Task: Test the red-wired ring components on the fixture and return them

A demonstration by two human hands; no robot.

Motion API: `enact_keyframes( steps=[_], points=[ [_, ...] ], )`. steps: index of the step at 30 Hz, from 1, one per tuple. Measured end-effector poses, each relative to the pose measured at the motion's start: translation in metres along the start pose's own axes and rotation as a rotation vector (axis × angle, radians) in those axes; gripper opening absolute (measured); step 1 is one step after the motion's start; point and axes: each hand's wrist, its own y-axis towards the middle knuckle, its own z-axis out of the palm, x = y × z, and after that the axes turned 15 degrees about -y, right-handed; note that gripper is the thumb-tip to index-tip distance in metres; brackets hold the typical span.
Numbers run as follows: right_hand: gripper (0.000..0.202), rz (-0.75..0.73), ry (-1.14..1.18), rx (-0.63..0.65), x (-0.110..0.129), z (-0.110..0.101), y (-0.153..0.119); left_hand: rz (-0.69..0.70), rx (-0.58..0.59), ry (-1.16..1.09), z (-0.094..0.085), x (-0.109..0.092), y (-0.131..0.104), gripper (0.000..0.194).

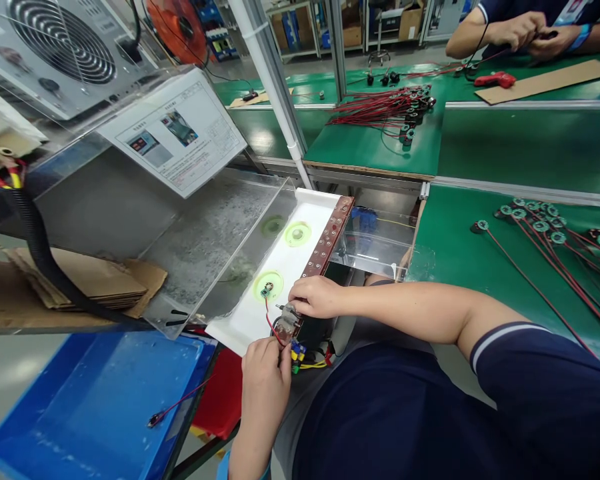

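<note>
My left hand (266, 375) is closed in a pinch on a red wire (268, 316), beside the brown strip's near end. The wire runs up to a small round circuit board (267, 290), which sits in the nearer yellow-green ring (275, 279) on a white panel (291, 261). My right hand (319, 297) is curled, its fingertips at a small grey block (287, 321) by the brown strip (329, 237). What lies under those fingertips is partly hidden. Another yellow-green ring (298, 233) lies farther up the panel. Yellow, blue and green connectors (297, 356) sit next to my left fingertips.
A blue tray (105, 393) at lower left holds one wired part (156, 419). Clear acrylic sheeting (235, 250) borders the panel. Wired round boards (540, 223) lie on the right green table; another bundle (390, 107) lies behind. A co-worker's hands (535, 37) are at far right.
</note>
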Motion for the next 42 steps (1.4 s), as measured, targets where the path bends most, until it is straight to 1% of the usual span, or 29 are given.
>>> enact_keyframes(
  steps=[7,25,30,38,42],
  points=[
    [0.012,-0.008,0.005,0.008,0.0002,-0.0008,0.0002,-0.009,0.0,-0.034,-0.0005,-0.0015,0.0006,0.01],
    [0.013,0.026,-0.013,0.028,0.0027,-0.0024,0.0015,-0.036,0.003,-0.049,0.0004,-0.0012,-0.0002,0.012],
    [0.012,0.014,-0.011,0.023,0.0013,-0.0023,0.0014,-0.064,0.031,-0.051,0.0001,-0.0007,-0.0002,0.015],
    [0.012,0.002,-0.02,0.015,0.0003,-0.0003,0.0007,-0.025,0.024,-0.042,-0.0002,0.0014,0.0006,0.011],
    [0.011,0.005,-0.027,0.016,0.0004,0.0002,0.0019,-0.034,0.017,-0.044,-0.0015,-0.0009,0.0022,0.014]
  ],
)
